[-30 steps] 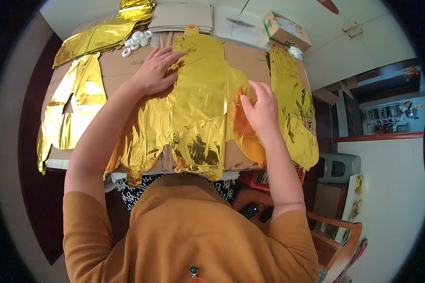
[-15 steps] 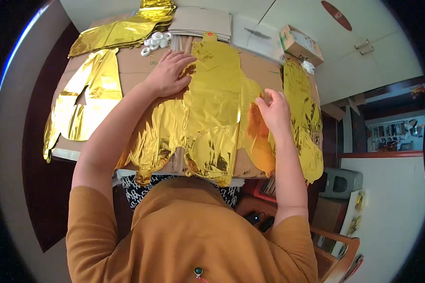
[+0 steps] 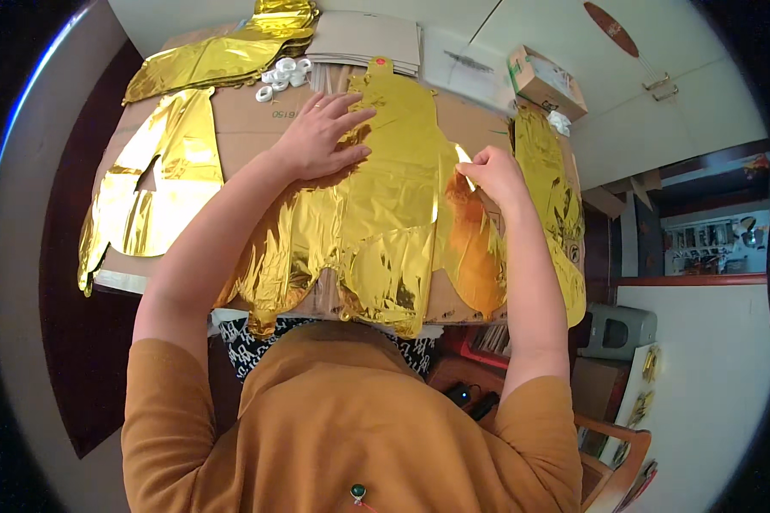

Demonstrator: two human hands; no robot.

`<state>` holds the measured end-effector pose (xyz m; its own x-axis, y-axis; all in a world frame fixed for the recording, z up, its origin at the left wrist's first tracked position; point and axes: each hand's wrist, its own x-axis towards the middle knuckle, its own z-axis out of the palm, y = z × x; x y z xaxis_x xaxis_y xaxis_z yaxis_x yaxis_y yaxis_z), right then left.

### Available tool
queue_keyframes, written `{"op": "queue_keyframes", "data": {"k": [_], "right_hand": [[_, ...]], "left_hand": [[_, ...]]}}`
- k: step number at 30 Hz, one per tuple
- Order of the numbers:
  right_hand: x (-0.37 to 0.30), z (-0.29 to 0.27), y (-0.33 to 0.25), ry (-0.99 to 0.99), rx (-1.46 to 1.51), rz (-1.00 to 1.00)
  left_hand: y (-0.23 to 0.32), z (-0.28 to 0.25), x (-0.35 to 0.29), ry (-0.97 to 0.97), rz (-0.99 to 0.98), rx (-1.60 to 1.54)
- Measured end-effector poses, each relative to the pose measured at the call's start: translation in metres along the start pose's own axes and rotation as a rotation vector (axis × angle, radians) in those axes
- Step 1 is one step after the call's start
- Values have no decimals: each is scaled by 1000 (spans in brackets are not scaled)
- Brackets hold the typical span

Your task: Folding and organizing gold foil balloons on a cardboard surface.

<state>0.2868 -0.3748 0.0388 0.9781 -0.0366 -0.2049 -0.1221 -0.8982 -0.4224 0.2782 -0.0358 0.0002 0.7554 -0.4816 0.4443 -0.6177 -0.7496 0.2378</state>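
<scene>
A large flat gold foil balloon lies before me, with a tab and red dot at its far end and crinkled lobes at its near edge. My left hand rests on its left side, fingers spread and palm down. At the right edge, my right hand pinches the foil between thumb and fingertips. That edge is slightly lifted and catches a bright glint. Below the pinch, the foil mirrors my orange-brown sleeve and arm. The fingertips partly hide the gripped spot.
Cardboard covers the table. More gold foil lies at left, at right and in a far-left stack. White rolls, grey cardboard sheets and a small carton stand at the back. A wooden chair is lower right.
My right hand has closed on the foil's right edge and raised it a little. My left hand has slid slightly right across the foil, fingers spreading wider.
</scene>
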Motion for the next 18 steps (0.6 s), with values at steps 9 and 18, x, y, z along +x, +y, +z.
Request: {"op": "queue_keyframes", "data": {"k": [9, 18], "right_hand": [[-4, 21, 10, 79, 538, -171], [-23, 22, -12, 119, 671, -215]], "left_hand": [[1, -5, -5, -101, -43, 41], [-3, -27, -19, -177, -22, -72]]}}
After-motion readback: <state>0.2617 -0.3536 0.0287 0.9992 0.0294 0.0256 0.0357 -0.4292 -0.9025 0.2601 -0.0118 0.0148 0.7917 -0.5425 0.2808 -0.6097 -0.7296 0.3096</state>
